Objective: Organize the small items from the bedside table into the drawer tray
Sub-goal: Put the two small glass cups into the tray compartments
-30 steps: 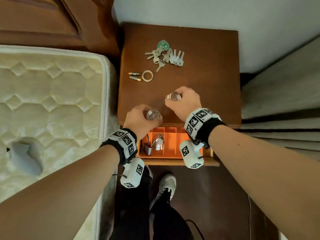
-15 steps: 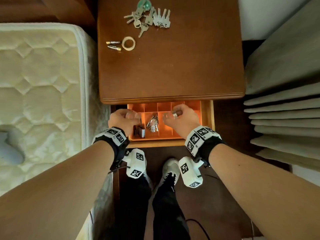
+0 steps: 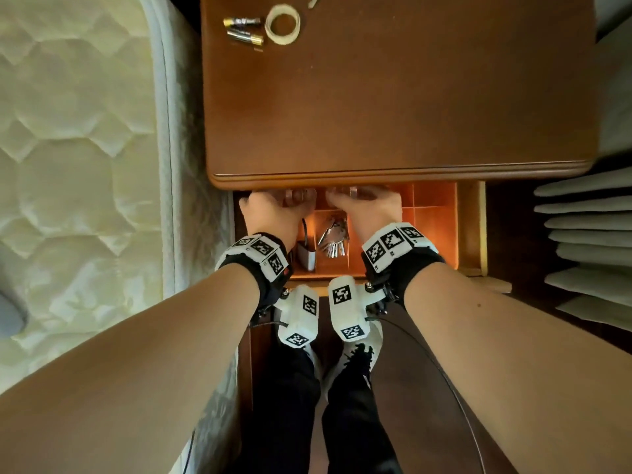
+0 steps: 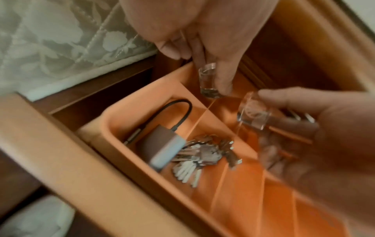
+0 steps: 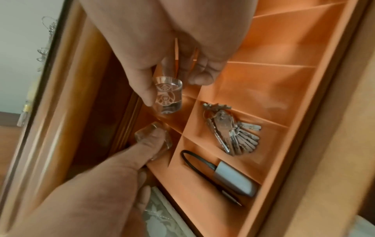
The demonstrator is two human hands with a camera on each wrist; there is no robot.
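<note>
Clear glass cylinders, one per hand, are being lowered into the rear compartments of the orange drawer tray (image 3: 434,213). Left hand (image 4: 202,40): fingers and thumb pinch a plain cylinder (image 4: 209,81) whose base sits just above a rear divider. Right hand (image 5: 172,52): thumb and fingers pinch an engraved cylinder (image 5: 167,96), hanging upright above the neighbouring rear compartment, its base not yet down.

Judged good practice: keep each cylinder upright, centre it between the thin partitions before release, and set it down rather than drop it, since glass on hard plastic may chip or topple. The overhanging bench (image 3: 393,114) edge lies just above both hands, so knuckle clearance is tight; the hands are also close together and should not knock their cylinders.

Nearer the wrists than the fingertips, a front compartment holds a fanned bunch of dull metal keys (image 5: 231,129); beside it lies a smooth grey adapter (image 5: 233,178) with a looped black cable. Beyond the fingertips, on the glossy wooden bench top, remain two batteries (image 3: 244,30) and a pale tape ring (image 3: 283,23), still to be stowed. A quilted mattress (image 3: 75,148) lies outward of the left hand.
</note>
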